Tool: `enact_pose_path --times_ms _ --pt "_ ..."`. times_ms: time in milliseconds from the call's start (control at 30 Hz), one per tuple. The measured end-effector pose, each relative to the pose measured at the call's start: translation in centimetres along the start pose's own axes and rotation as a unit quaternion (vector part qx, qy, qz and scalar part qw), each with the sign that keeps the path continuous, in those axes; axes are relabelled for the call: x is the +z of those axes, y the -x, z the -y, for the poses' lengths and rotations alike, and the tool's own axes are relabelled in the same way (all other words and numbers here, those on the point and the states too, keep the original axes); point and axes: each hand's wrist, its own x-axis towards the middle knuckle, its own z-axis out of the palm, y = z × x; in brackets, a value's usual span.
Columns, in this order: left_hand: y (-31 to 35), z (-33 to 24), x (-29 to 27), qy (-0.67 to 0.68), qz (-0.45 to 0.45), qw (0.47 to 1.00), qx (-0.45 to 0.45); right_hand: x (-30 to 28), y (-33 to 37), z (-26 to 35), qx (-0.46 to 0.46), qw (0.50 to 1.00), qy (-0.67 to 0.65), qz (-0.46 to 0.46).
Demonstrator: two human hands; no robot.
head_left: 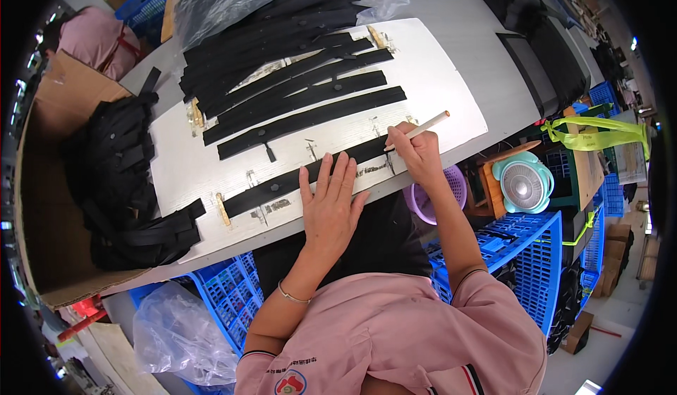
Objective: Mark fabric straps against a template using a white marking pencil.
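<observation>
- In head view: by judgement, now at the step of marking the strip (285, 183) with a pencil (431, 124), close to its right end.
- Grasping the pencil in the right hand (417, 156), pinched between thumb and fingers, with the tip brought down to the strip; too small there to tell if already leaving a mark.
- Laying the left hand (330, 208) flat across the middle of the strip, with fingers stretched and a little parted, gripping nothing; probably pressing to prevent sliding.
- For the next move, likely needing to hold the strip steady, to draw the mark exactly, and then to lift the pencil without dragging.
- Concerning the strip: black, long, narrow and flat, with a small round stud (274, 187) on its left part.
- Lying slantwise on the near side of the white board (444, 77), upon the grey bench (458, 7).
- Beyond it, to be seen also on the board: other strips (312, 122), similarly black, partly overlapping.
</observation>
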Motion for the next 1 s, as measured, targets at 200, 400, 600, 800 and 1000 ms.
enact_pose_path --times_ms 200,400,600,800,1000 --pt "0.0 0.0 -0.1 0.003 -0.006 1.0 -0.001 0.1 0.0 -0.2 -0.035 0.999 0.034 0.012" --pt "0.4 0.3 0.0 0.034 -0.013 0.999 -0.008 -0.1 0.0 0.3 0.044 0.995 -0.09 0.006" --pt "2.1 1.3 -2.7 -0.008 -0.024 0.998 -0.052 -0.4 0.1 0.4 0.049 0.994 -0.093 0.003" --pt "3.2 2.8 -3.1 -0.028 -0.039 0.996 -0.071 -0.1 -0.2 0.5 0.066 0.993 -0.098 0.004" --pt "3.5 3.2 -3.0 -0.006 -0.055 0.996 -0.073 4.6 0.1 5.4 0.035 0.996 -0.088 0.004"
